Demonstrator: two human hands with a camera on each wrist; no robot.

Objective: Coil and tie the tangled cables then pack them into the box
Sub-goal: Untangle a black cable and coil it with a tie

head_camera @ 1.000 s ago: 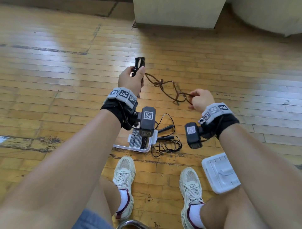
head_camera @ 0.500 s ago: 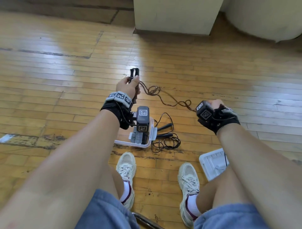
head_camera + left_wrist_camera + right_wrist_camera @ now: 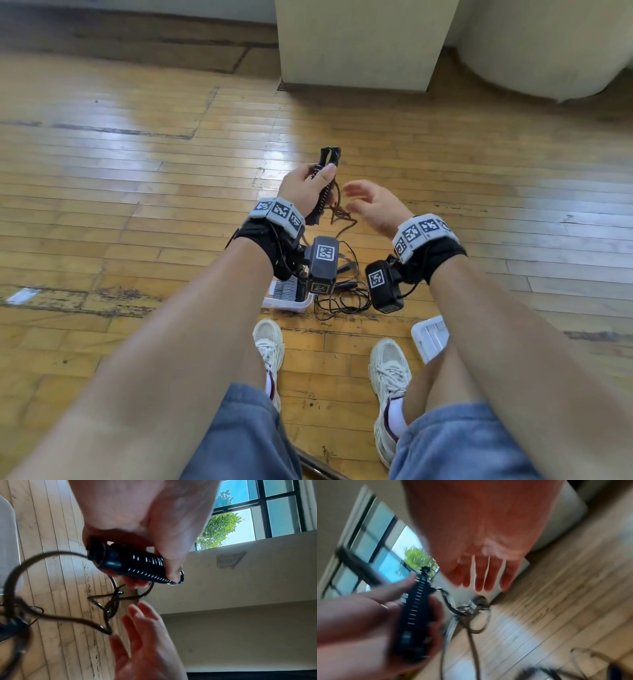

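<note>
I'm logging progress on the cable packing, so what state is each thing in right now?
Left hand: grips the black coiled bundle.
Black coiled bundle: wound tight, held upright.
Brown cable: hangs tangled from the bundle, knotted.
Right hand: fingers spread, holds nothing.
Thin black cable: loose heap on the floor.
White box: open, on the floor.
White lid: off, beside the right shoe.

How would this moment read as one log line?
left hand: grips coiled black cable | right hand: open beside knotted brown cord | box: on floor
</note>
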